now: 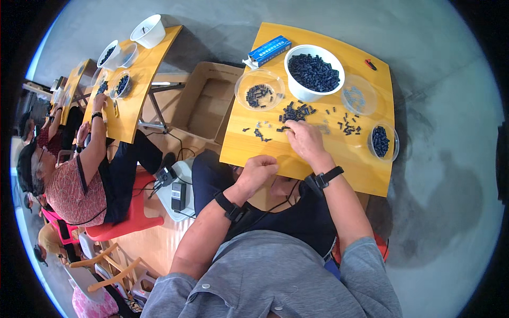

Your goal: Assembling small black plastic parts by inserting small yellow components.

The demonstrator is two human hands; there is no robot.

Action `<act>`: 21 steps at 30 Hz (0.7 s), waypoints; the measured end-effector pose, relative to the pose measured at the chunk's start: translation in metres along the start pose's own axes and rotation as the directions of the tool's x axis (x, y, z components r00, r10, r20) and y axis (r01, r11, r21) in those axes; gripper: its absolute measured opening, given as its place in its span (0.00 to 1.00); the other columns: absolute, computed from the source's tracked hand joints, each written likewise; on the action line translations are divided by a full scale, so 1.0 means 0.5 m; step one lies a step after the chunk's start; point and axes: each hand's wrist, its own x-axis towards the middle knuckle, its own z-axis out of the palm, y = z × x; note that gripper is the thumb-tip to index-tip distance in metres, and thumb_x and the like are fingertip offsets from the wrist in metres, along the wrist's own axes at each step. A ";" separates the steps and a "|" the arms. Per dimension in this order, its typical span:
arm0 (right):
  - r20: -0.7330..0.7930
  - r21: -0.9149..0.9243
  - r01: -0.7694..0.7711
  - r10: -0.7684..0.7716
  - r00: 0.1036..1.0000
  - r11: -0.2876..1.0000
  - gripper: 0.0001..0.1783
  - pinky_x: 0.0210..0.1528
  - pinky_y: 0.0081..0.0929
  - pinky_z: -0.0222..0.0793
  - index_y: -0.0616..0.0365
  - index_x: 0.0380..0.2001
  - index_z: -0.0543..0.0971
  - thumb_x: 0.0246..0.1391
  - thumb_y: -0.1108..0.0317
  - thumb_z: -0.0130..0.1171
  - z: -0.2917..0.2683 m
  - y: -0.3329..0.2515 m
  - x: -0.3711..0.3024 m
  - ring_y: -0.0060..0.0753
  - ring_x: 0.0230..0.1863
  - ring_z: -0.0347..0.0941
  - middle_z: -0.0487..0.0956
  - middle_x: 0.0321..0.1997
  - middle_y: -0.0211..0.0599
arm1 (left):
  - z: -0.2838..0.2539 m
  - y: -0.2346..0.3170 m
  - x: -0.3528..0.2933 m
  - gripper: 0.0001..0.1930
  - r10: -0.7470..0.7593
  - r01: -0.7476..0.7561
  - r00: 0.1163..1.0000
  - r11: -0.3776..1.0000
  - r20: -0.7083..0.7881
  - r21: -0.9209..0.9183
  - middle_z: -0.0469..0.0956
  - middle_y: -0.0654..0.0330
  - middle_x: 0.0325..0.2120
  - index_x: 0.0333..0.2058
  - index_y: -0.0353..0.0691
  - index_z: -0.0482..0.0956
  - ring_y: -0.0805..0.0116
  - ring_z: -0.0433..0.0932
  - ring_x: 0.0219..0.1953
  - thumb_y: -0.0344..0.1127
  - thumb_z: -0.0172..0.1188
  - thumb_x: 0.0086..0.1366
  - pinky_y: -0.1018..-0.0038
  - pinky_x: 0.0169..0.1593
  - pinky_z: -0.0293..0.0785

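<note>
My right hand (306, 142), fingertips bunched, should pick singly from black pieces (298, 111) at twelve o'clock; my left hand (256, 174) curls, both holds unclear.

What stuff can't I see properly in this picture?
All in the head view:
Left hand: its own curl hides whether it holds anything.
Right hand: it hides any piece in its grasp.
White tub: the black pieces on top hide its bottom.
Pale bits: too small for exact shapes.
</note>
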 end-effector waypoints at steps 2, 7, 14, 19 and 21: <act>-0.003 -0.040 0.024 -0.024 1.000 0.999 0.11 0.36 0.42 0.70 0.55 0.37 0.78 0.48 0.68 0.57 0.004 -0.005 0.002 0.49 0.33 0.74 0.78 0.31 0.45 | -0.003 -0.021 0.014 0.12 0.044 -0.044 0.999 0.998 0.010 -0.053 0.72 0.66 0.22 0.39 0.35 0.75 0.80 0.67 0.19 0.33 0.58 0.57 0.82 0.16 0.59; -0.001 -0.062 0.020 -0.020 1.000 0.998 0.08 0.35 0.44 0.70 0.56 0.33 0.76 0.50 0.67 0.52 0.015 -0.003 0.005 0.50 0.32 0.75 0.77 0.29 0.44 | -0.005 -0.025 0.017 0.11 0.037 -0.035 0.999 0.997 0.018 -0.066 0.73 0.66 0.22 0.38 0.35 0.76 0.80 0.68 0.20 0.32 0.59 0.56 0.82 0.17 0.60; 0.022 -0.122 -0.026 0.029 0.999 0.992 0.08 0.36 0.45 0.70 0.62 0.27 0.72 0.52 0.68 0.49 0.023 0.009 -0.002 0.53 0.33 0.75 0.77 0.30 0.50 | -0.002 -0.025 0.019 0.10 0.044 -0.044 0.999 0.998 0.008 -0.048 0.74 0.65 0.23 0.37 0.34 0.76 0.80 0.68 0.21 0.30 0.58 0.56 0.83 0.21 0.63; 0.001 -0.097 -0.078 0.079 0.997 0.992 0.08 0.37 0.45 0.69 0.62 0.28 0.72 0.54 0.68 0.48 0.012 0.011 -0.027 0.54 0.34 0.74 0.77 0.30 0.53 | 0.010 -0.023 0.013 0.10 0.079 -0.081 0.997 0.993 -0.023 -0.086 0.75 0.64 0.24 0.38 0.33 0.76 0.80 0.69 0.21 0.30 0.57 0.57 0.83 0.24 0.64; -0.010 -0.095 -0.056 0.055 0.998 0.994 0.08 0.38 0.46 0.69 0.62 0.28 0.72 0.54 0.68 0.48 0.011 0.015 -0.035 0.55 0.34 0.74 0.77 0.30 0.54 | 0.014 -0.016 0.010 0.11 0.093 -0.094 0.995 0.992 -0.022 -0.084 0.75 0.64 0.24 0.38 0.32 0.76 0.80 0.69 0.22 0.30 0.57 0.57 0.83 0.25 0.65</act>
